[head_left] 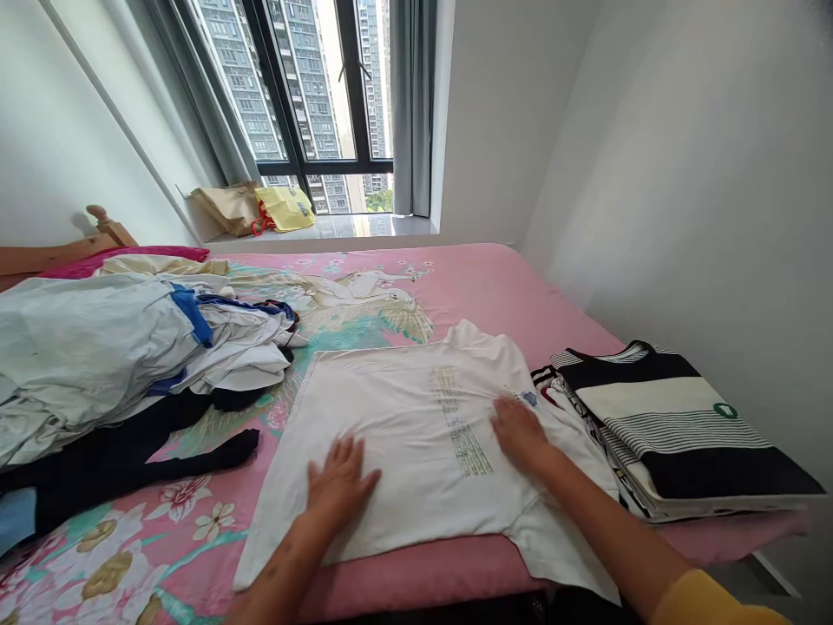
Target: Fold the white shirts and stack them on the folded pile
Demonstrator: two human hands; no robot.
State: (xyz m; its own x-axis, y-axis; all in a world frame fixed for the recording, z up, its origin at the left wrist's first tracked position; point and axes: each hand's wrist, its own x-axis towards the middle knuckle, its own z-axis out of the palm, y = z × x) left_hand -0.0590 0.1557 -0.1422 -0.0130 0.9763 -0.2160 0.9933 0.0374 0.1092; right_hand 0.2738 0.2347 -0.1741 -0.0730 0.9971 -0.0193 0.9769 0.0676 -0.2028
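A white T-shirt (403,417) with a greenish printed panel lies spread out on the bed, its hem toward the left and its neck and sleeves toward the right. My left hand (339,486) rests flat on the shirt's lower body, fingers apart. Near the chest, beside a small blue mark, my right hand (519,430) presses on the fabric; its fingers look stretched out and hold nothing. The shirt's near sleeve hangs toward the bed's front edge.
A stack of folded shirts (677,425), striped black and white on top, sits at the right. Rumpled clothes (110,347) are heaped at the left on the pink floral bedsheet (482,286). Paper bags (227,208) stand on the windowsill.
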